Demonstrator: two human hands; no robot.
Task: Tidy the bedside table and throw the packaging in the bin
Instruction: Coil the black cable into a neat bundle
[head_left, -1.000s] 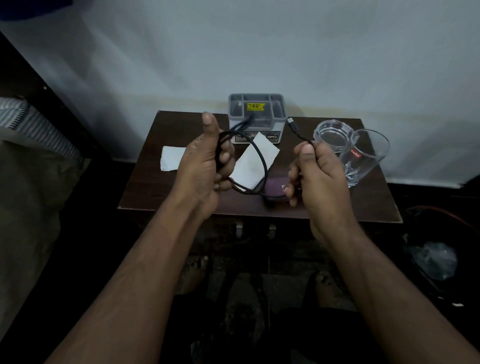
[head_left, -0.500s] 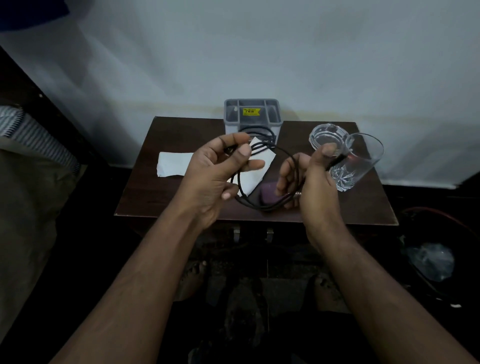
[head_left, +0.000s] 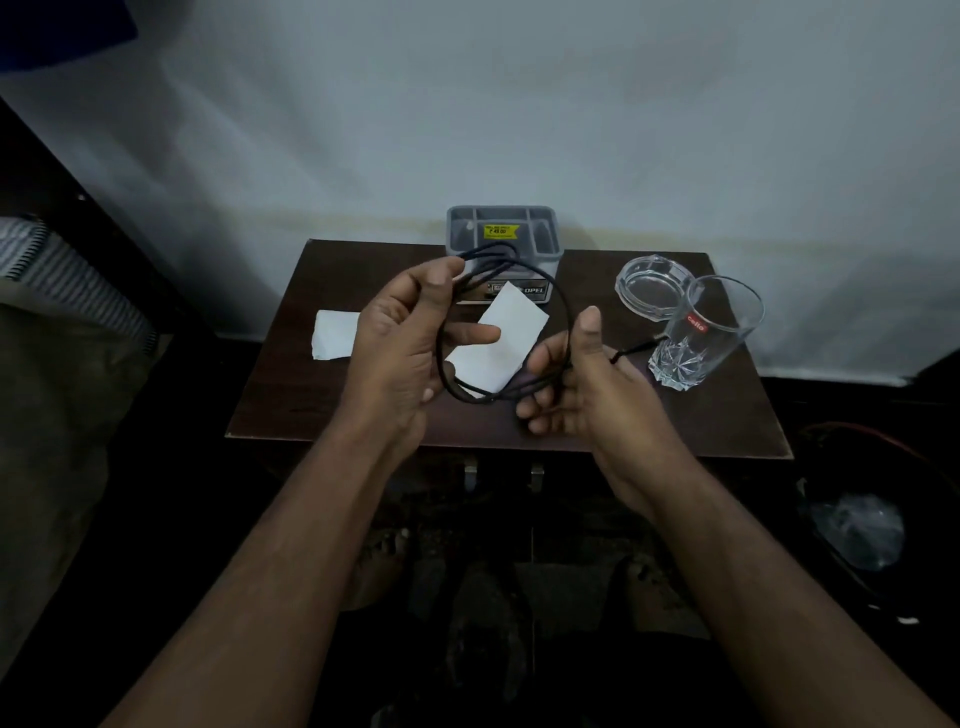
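Black cable (head_left: 563, 306) looped, held above dark bedside table (head_left: 597, 441); white papers (head_left: 511, 332) flat.

Two bare forearms are seen reaching in from the lower edge toward the worktop (head_left: 727, 415). No sleeve, watch, ring or bracelet is worn on either; both arms are uncovered from the lower edge up to the wrist. The left hand (head_left: 400, 348) and the right hand (head_left: 582, 384) are ungloved, and short, plain nails are shown on the fingers. Below the front edge of the worktop, bare toes can be made out on the dark floor; nothing more of the clothing can be told in the dim light.
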